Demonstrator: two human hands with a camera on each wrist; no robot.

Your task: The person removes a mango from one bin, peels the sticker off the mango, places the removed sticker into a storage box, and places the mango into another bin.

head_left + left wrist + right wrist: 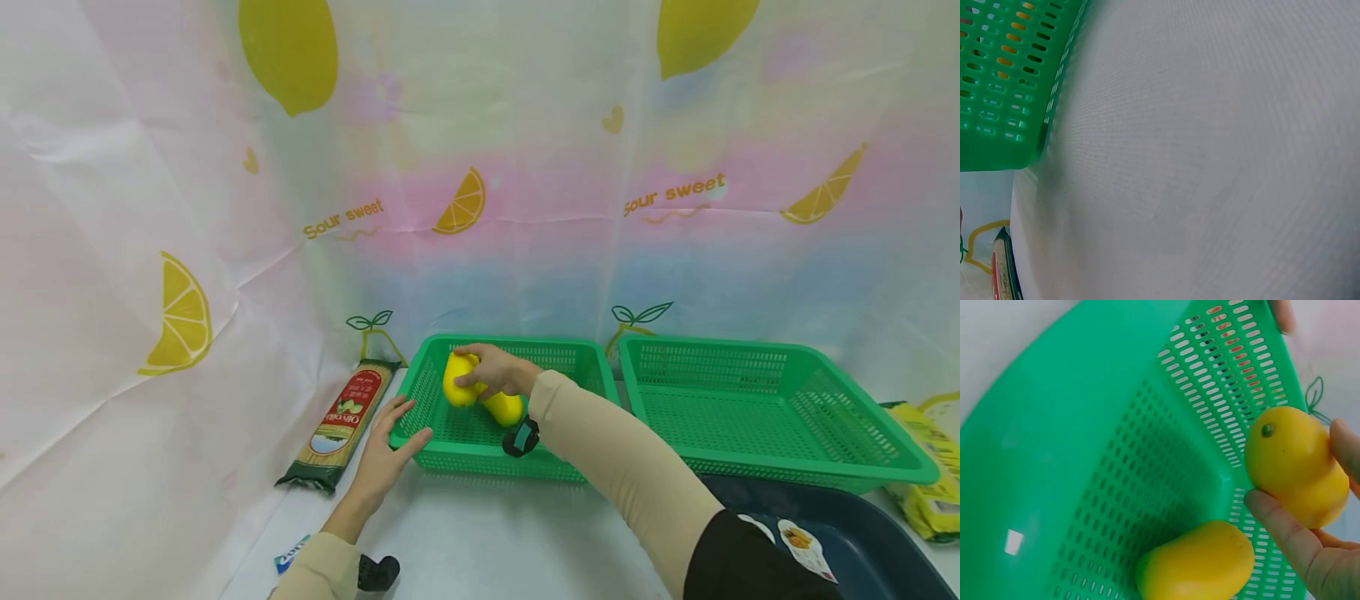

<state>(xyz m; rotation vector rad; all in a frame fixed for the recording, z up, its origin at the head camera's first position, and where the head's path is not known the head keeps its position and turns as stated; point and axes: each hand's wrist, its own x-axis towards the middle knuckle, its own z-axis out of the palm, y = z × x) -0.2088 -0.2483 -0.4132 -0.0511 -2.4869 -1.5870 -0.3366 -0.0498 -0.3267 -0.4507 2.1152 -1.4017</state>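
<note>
1. As seen from my head view, my right hand reaches into the left green basket, just left of the frame's centre, and its grip is closed around a yellow mango, fingers curled over the top of the fruit.
2. My right wrist view shows the same mango at right of centre, pinched between thumb and fingers, held above the basket floor near the perforated wall.
3. A second yellow mango lies on the basket floor at the bottom centre of that view, just below the held one; I cannot tell whether the two touch. From the head view this second mango shows just right of and below the first, partly behind my wrist.
4. My left hand rests at the lower-left corner of the basket, fingers straight and spread, grip open, fingertips touching the rim.
5. My left wrist view shows only that basket corner at upper left and the white counter filling the rest.
6. A second green basket stands just beside the first, right of centre.
7. A packet of spaghetti lies on the counter to the left of the baskets.
8. A dark blue tray sits at lower right, with a yellow packet at the right edge.
</note>
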